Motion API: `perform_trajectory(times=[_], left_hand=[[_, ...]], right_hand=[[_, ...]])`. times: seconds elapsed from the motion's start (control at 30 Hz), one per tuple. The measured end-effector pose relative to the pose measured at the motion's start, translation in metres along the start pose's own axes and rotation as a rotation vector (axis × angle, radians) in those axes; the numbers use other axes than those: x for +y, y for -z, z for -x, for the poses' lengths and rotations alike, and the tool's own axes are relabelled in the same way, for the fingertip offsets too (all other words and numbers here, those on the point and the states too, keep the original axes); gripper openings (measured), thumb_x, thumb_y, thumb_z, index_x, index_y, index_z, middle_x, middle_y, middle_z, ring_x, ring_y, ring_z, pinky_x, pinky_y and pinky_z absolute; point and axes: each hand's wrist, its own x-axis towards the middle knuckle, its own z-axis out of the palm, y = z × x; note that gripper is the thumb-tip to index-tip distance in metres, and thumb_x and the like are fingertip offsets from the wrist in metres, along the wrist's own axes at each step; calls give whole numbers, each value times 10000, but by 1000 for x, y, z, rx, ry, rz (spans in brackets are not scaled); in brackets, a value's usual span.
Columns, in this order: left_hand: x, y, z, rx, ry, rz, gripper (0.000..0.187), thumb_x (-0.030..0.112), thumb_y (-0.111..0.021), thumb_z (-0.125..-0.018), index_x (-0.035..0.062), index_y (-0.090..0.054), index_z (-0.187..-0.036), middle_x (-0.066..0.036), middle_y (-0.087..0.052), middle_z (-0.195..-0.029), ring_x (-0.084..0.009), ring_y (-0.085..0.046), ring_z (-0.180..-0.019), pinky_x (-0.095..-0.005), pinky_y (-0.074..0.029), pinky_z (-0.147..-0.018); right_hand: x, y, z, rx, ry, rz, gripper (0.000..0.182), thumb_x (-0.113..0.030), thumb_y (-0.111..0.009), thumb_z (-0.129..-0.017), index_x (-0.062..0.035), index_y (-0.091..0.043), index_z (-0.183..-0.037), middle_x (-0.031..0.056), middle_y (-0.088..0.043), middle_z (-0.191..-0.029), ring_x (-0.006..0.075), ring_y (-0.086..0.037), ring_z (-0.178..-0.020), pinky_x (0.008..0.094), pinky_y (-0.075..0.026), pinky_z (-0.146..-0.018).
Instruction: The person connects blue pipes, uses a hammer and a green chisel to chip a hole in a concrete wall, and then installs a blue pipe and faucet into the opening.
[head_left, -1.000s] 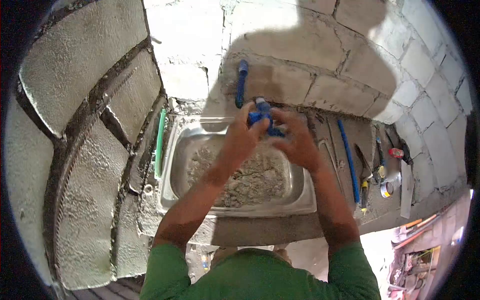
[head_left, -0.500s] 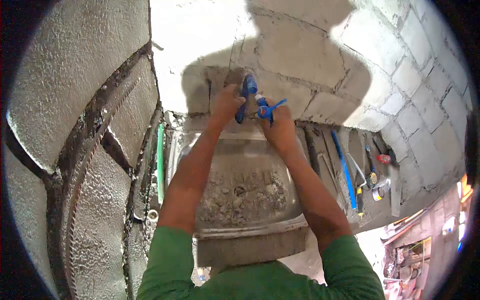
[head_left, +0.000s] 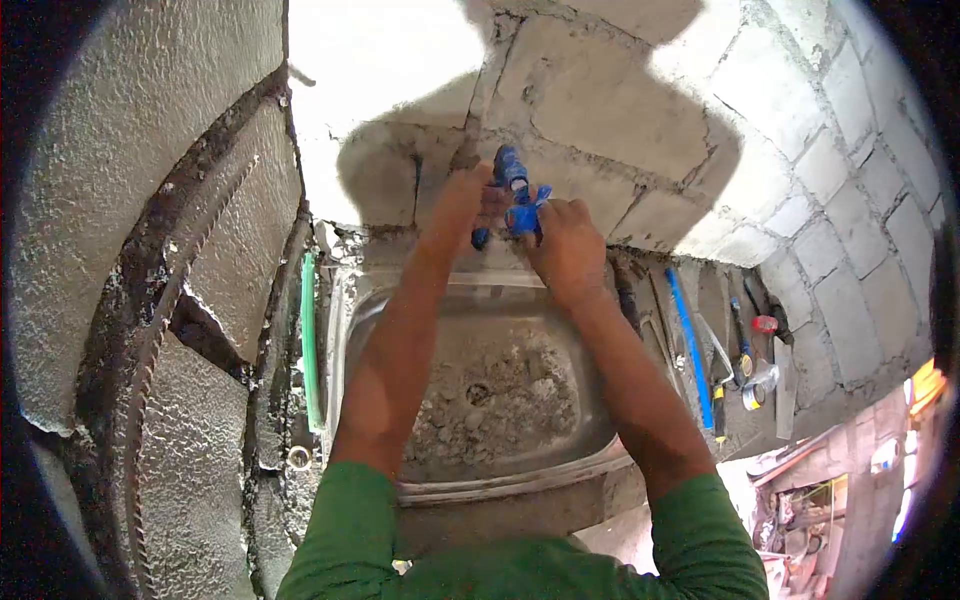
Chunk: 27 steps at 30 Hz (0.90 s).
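Observation:
A blue pipe fitting [head_left: 509, 163] juts out from the block wall above the sink. My left hand [head_left: 470, 200] is closed around the blue pipe [head_left: 480, 239] beside that fitting; the lower end of the pipe shows beneath my fingers. On the other side, my right hand [head_left: 568, 245] grips a blue plastic faucet [head_left: 524, 214] with a flat handle. The faucet's pale threaded end meets the mouth of the fitting. How deep the thread sits cannot be made out. Below both forearms lies a metal sink [head_left: 510, 465] with grey rubble in its basin.
To the right of the sink lie a blue pipe length [head_left: 690, 345], a hacksaw [head_left: 715, 345], a tape roll [head_left: 752, 397] and a flat metal blade [head_left: 785, 390]. A green hose piece [head_left: 310, 345] is at the left. A ribbed steel bar [head_left: 150, 370] runs along the left wall.
The faucet has come up to the fitting; its threaded end was apart from the mouth before and now meets it. My left hand has shifted slightly, and the camera view has moved a little.

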Motion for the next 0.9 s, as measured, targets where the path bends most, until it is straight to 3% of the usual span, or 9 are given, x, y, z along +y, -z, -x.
perform_trajectory(times=[0.2, 0.3, 0.37, 0.5, 0.6, 0.67, 0.73, 0.8, 0.9], left_hand=[[-10, -8, 7, -258, 53, 262, 478, 342, -641, -895, 10, -576, -1232, -66, -657, -1121, -216, -620, -1011, -349, -456, -935], [-9, -14, 20, -248, -287, 43, 563, 268, -695, -810, 5, -557, -1288, -87, -627, -1215, -228, -592, -1094, -344, -418, -999], [11, -27, 32, -72, -127, 279, 180, 213, -665, -907, 53, -620, -978, -79, -660, -886, -206, -642, -779, -350, -547, -678], [-6, -22, 3, -202, -36, 439, 176, 217, -669, -905, 54, -619, -947, -84, -656, -864, -206, -634, -761, -344, -535, -656], [-22, -13, -20, -198, -73, 379, 181, 227, -670, -905, 54, -627, -937, -95, -655, -862, -220, -635, -772, -355, -530, -659], [-28, -8, -34, -311, 288, 553, 183, 241, -664, -910, 62, -633, -935, -91, -654, -851, -224, -635, -780, -363, -530, -690], [-26, -10, -20, -289, 123, 453, 196, 253, -660, -913, 62, -633, -945, -88, -657, -856, -222, -635, -783, -361, -530, -708], [-26, -9, -18, -266, -40, 349, 208, 265, -656, -916, 61, -634, -956, -85, -660, -862, -219, -635, -786, -360, -529, -725], [-31, -2, -24, -462, 294, 554, 207, 289, -633, -930, 84, -631, -952, -44, -634, -820, -203, -619, -760, -349, -524, -715]], right_hand=[[-13, 13, -7, -70, -73, -24, 329, -217, -741, -748, -20, -619, -981, 136, -643, -969, 335, -596, -964, 435, -522, -775], [-17, 5, -10, -50, -147, -105, 351, -279, -735, -777, 7, -631, -953, 183, -652, -943, 369, -615, -907, 455, -510, -757], [-23, 7, -16, -106, -261, -192, 376, -306, -732, -783, 20, -627, -940, 207, -640, -945, 384, -618, -894, 476, -511, -741], [-33, 12, -20, -218, -602, -546, 445, -375, -731, -781, 35, -623, -916, 236, -628, -920, 402, -627, -867, 497, -507, -751], [-38, -5, -9, -27, -429, -206, 446, -389, -727, -785, 34, -625, -883, 227, -639, -848, 407, -634, -814, 493, -507, -733], [-33, -12, -7, 47, -350, -157, 448, -394, -723, -789, 33, -625, -885, 228, -644, -831, 411, -637, -799, 493, -506, -725], [-30, -11, -8, 116, -270, -108, 450, -399, -719, -794, 32, -626, -887, 228, -649, -815, 415, -639, -785, 492, -505, -717], [-26, -10, -13, 12, -543, -491, 451, -406, -707, -813, 38, -634, -837, 229, -652, -750, 385, -656, -723, 474, -500, -669], [-26, -7, -18, -30, -733, -743, 482, -435, -702, -817, 43, -651, -773, 222, -637, -663, 346, -651, -640, 448, -494, -633]])
